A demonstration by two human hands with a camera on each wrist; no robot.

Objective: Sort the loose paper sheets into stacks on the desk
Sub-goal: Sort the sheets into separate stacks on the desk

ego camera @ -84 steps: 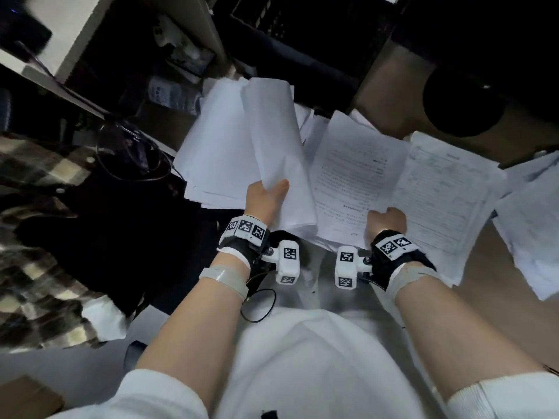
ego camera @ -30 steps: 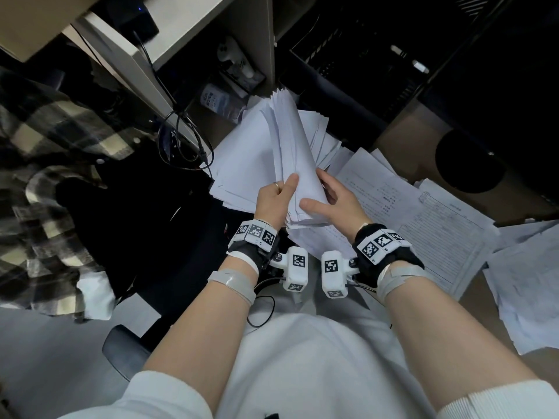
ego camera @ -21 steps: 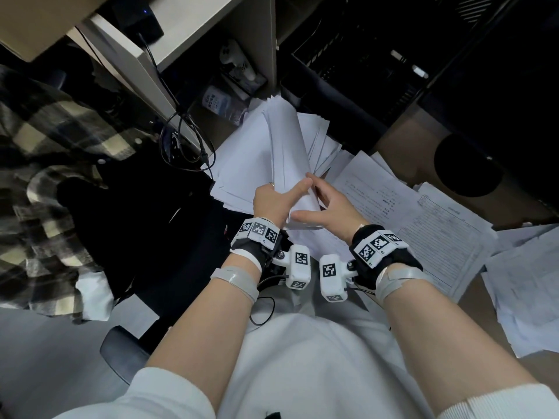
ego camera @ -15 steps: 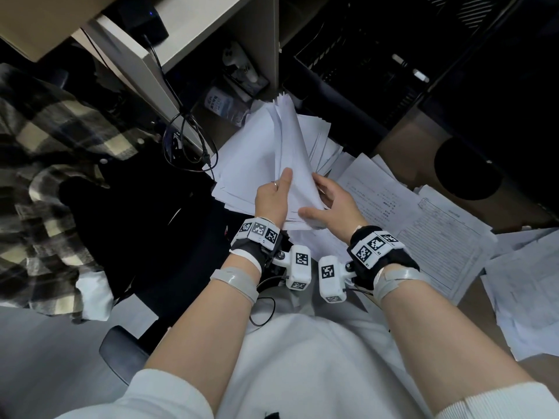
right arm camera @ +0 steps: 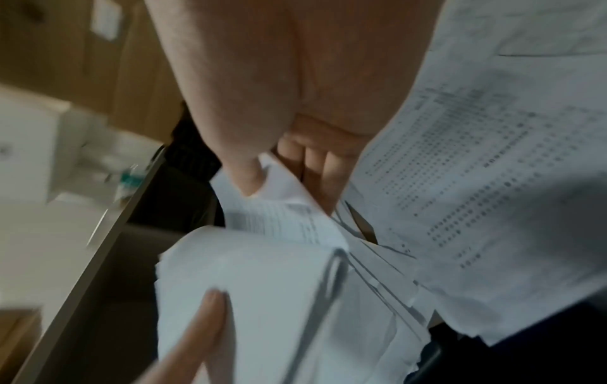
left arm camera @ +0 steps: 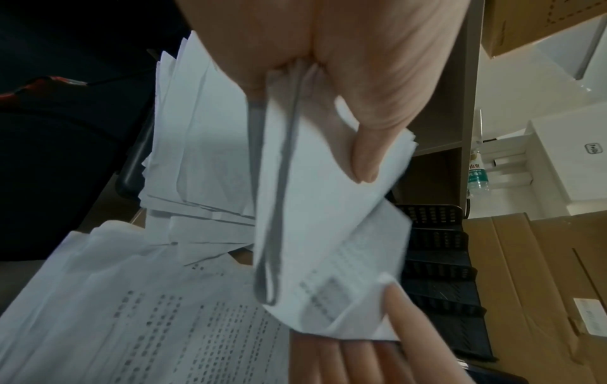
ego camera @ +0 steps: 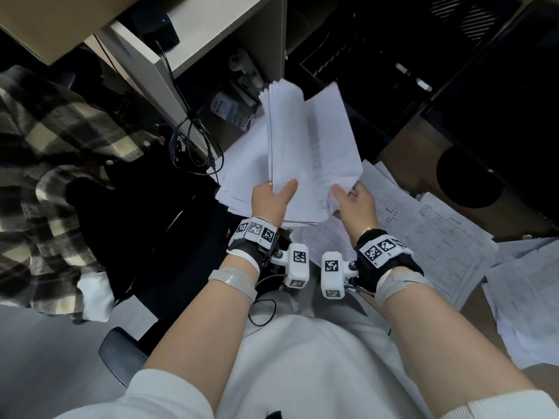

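Note:
A bundle of white sheets [ego camera: 286,152] stands almost upright above the desk, with my left hand [ego camera: 273,196] gripping its lower edge, thumb on the near face. My right hand [ego camera: 352,196] pinches the lower right corner of the front printed sheet [ego camera: 329,146] and holds it bent away from the bundle. In the left wrist view the thumb [left arm camera: 368,145] presses the bundle [left arm camera: 315,207]. The right wrist view shows the thumb [right arm camera: 246,166] and fingers pinching the sheet corner [right arm camera: 289,205]. Flat blank sheets [ego camera: 242,170] lie behind on the left, printed sheets [ego camera: 423,234] on the right.
More loose paper [ego camera: 526,300] is spread at the desk's right edge. A black mesh tray [left arm camera: 440,262] and a cardboard box [left arm camera: 538,285] stand beyond the papers. A plaid garment [ego camera: 51,164] hangs on the left, beside cables [ego camera: 193,140]. A water bottle [ego camera: 230,111] lies under the shelf.
My right hand has drawn the front sheet rightward, fanning it off the bundle. One second ago both hands held the bundle squeezed together. The left hand keeps its grip.

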